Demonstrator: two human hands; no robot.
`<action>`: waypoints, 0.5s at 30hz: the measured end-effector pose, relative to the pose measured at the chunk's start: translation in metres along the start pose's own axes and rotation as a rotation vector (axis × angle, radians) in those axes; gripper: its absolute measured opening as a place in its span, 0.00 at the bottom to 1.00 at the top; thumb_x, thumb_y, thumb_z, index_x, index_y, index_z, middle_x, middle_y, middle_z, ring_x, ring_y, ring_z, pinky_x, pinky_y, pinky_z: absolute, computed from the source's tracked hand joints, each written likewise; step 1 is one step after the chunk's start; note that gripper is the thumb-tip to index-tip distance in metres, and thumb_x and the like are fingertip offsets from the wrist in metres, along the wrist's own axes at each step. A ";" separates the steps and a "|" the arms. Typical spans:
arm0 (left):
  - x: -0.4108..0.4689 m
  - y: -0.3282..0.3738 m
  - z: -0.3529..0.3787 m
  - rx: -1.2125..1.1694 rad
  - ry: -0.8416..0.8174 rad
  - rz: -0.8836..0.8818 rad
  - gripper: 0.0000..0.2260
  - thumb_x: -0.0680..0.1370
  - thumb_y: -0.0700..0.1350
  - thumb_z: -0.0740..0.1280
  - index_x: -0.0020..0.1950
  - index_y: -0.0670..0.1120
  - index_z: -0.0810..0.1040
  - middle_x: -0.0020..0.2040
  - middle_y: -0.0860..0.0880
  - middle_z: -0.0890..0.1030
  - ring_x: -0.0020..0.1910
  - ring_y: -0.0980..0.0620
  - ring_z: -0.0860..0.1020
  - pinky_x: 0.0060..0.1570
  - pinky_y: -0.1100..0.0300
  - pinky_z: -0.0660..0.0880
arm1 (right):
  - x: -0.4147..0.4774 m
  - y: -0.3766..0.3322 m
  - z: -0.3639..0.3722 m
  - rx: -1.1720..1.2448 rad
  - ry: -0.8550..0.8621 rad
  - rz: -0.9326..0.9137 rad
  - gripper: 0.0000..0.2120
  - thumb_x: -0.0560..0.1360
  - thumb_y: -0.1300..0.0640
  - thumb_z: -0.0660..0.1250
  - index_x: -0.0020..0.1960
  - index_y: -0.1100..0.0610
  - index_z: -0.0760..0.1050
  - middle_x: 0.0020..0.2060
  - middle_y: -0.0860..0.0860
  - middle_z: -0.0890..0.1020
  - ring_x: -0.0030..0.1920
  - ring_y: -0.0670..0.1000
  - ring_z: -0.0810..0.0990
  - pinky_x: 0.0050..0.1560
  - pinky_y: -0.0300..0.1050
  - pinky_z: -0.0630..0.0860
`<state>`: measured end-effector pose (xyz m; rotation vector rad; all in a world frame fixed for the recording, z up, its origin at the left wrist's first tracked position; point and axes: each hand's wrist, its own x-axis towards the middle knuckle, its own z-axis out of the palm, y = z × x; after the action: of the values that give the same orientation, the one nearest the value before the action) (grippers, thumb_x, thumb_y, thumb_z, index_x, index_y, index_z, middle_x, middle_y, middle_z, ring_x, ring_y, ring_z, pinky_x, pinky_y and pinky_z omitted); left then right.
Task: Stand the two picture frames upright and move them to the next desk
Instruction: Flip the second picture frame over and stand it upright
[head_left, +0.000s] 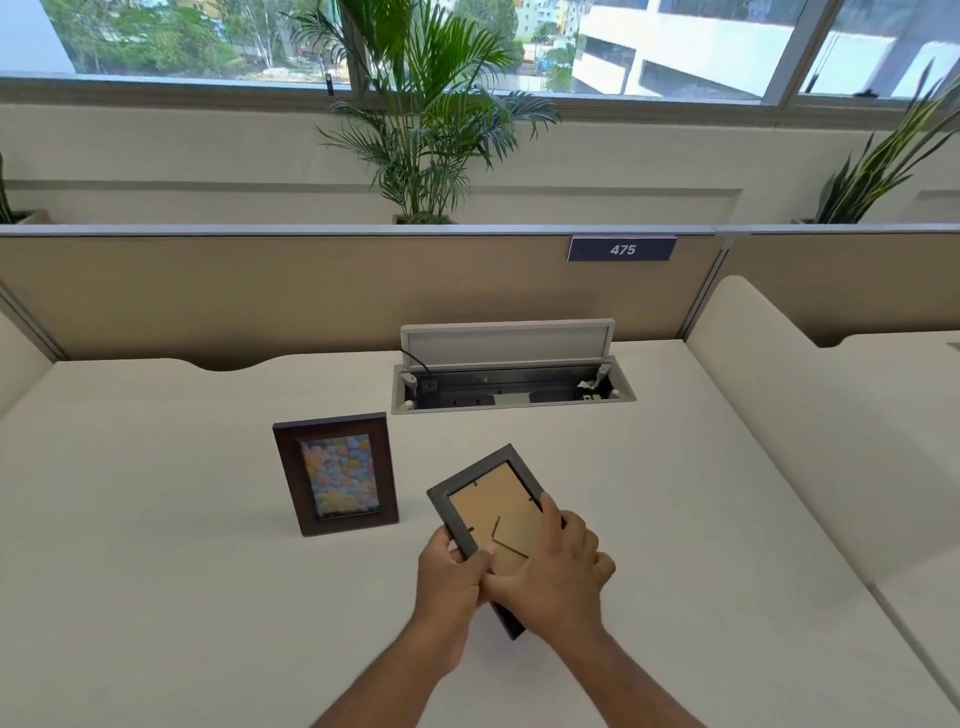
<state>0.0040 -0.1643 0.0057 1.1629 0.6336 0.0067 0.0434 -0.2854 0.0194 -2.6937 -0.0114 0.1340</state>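
A dark brown picture frame (336, 474) with a colourful pastel picture stands upright on the cream desk (156, 519), left of centre. A second, grey frame (485, 499) is held above the desk with its brown cardboard back and fold-out stand facing me. My left hand (449, 577) grips its lower left edge. My right hand (553, 577) lies over its lower right part, fingers on the cardboard stand. The frame's lower corner pokes out below my hands.
An open cable box (511, 387) with a raised lid is set into the desk behind the frames. A beige partition (311, 291) with a "475" label runs along the back. A low cream divider (779, 395) separates the neighbouring desk (893, 374) on the right. Potted plants stand behind.
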 end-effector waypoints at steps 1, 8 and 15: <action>0.001 0.002 -0.003 0.001 0.009 0.002 0.13 0.81 0.34 0.69 0.63 0.46 0.80 0.52 0.42 0.90 0.52 0.39 0.89 0.49 0.44 0.87 | -0.001 0.000 -0.003 0.004 -0.018 -0.012 0.60 0.54 0.19 0.63 0.80 0.46 0.53 0.70 0.50 0.70 0.70 0.56 0.70 0.65 0.59 0.66; 0.007 0.015 -0.033 -0.024 -0.015 0.042 0.16 0.82 0.35 0.69 0.66 0.52 0.80 0.53 0.43 0.90 0.51 0.41 0.89 0.48 0.44 0.87 | 0.002 0.024 -0.028 0.177 -0.163 -0.157 0.37 0.72 0.32 0.70 0.76 0.43 0.65 0.72 0.44 0.74 0.68 0.48 0.76 0.70 0.56 0.71; 0.008 0.023 -0.035 0.001 -0.025 0.083 0.23 0.84 0.40 0.69 0.78 0.55 0.74 0.57 0.44 0.89 0.55 0.40 0.88 0.51 0.42 0.87 | -0.012 0.023 -0.034 -0.012 -0.088 -0.275 0.29 0.70 0.35 0.74 0.69 0.42 0.74 0.64 0.41 0.75 0.62 0.44 0.77 0.62 0.44 0.74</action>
<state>0.0013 -0.1225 0.0136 1.1877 0.5630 0.0618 0.0343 -0.3211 0.0414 -2.6638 -0.4078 0.1680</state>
